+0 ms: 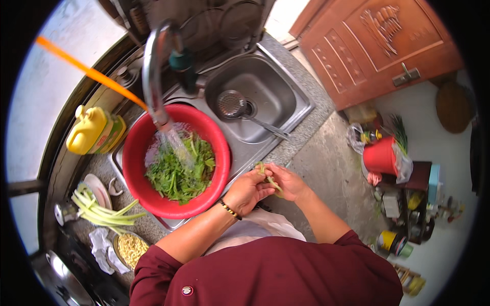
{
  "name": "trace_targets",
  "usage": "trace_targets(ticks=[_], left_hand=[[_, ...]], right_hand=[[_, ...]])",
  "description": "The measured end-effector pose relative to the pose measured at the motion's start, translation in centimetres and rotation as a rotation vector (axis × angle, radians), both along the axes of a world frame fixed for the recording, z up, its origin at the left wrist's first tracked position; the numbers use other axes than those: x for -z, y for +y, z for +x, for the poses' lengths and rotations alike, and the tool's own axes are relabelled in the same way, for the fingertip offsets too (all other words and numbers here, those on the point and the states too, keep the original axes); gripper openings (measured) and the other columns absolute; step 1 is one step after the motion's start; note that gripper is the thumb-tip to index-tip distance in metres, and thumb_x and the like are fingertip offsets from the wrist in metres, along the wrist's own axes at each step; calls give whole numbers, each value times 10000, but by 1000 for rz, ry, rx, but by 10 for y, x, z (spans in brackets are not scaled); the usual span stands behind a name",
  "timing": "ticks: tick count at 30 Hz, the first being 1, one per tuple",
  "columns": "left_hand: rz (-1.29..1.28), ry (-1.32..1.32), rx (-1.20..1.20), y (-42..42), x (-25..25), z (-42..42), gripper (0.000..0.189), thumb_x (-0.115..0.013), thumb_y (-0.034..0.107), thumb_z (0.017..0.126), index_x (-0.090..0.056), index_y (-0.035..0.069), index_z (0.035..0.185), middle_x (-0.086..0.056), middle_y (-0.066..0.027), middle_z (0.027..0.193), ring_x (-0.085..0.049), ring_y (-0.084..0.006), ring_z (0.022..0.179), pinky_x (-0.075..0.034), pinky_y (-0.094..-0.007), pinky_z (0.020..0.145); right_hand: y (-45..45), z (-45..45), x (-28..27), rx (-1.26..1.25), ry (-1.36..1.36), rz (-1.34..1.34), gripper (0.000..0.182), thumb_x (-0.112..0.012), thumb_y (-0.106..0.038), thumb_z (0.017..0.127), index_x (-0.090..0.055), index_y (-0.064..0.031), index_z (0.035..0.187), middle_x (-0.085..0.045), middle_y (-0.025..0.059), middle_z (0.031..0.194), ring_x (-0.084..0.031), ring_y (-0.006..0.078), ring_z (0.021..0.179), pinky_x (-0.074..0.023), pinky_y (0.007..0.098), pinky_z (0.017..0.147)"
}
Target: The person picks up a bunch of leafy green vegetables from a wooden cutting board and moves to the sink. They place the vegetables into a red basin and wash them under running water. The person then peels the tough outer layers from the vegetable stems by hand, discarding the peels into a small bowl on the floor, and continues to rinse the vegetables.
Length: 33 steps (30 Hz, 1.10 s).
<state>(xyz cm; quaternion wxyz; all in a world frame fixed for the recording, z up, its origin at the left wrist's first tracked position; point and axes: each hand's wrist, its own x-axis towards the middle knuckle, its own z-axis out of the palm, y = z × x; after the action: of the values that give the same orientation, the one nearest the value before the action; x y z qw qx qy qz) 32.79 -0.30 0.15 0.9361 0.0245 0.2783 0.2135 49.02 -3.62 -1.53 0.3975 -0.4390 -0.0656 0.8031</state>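
My left hand [244, 192], with a beaded bracelet at the wrist, and my right hand [289, 184] meet in front of my body. Between their fingers they grip a thin green stem [278, 189]; its exact kind is hard to tell. To the left of my hands, a red plastic basin [129, 179] sits over the sink, holding leafy greens [172, 179] in water. From the chrome faucet [148, 76], a stream of water [179, 147] pours onto the leaves.
A skimmer ladle [232, 104] lies in the steel sink bowl [273, 88]. Pale green stalks [103, 214], a bowl of yellowish food pieces [131, 248] and a yellow oil jug [93, 132] stand along the counter. A wooden door [367, 49] and red bucket [379, 155] are right.
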Motion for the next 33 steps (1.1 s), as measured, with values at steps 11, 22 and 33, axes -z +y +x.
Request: trace_targets(ticks=[11,22,33], left_hand=[[1316,891,546,-55,83,196,363,-563,134,773,-477,-5,1097,-431,-250,1183,-507,-421,971,-435,-450,826],[2202,1051,532,-40,121,235,285,-536,120,764,-564,48,1038,-641,-98,906,-606,-263,855,-408,-419,823],[1897,562,838,2,48,134,124,-523,125,730,-585,31,781,-609,-126,776,-588,-289,759,-448,-420,744]], right_hand=[[-73,148,136,508,-267,-81,227,-511,-224,884,-571,-24,972,-617,112,911,-604,229,821,-505,372,764],[-40,225,141,485,-1045,-241,358,-501,-183,885,-496,0,1192,-561,132,1119,-533,216,1012,-469,295,764],[73,135,33,-410,-2254,603,171,-559,-96,787,-621,-41,936,-623,137,740,-585,350,676,-480,393,666]])
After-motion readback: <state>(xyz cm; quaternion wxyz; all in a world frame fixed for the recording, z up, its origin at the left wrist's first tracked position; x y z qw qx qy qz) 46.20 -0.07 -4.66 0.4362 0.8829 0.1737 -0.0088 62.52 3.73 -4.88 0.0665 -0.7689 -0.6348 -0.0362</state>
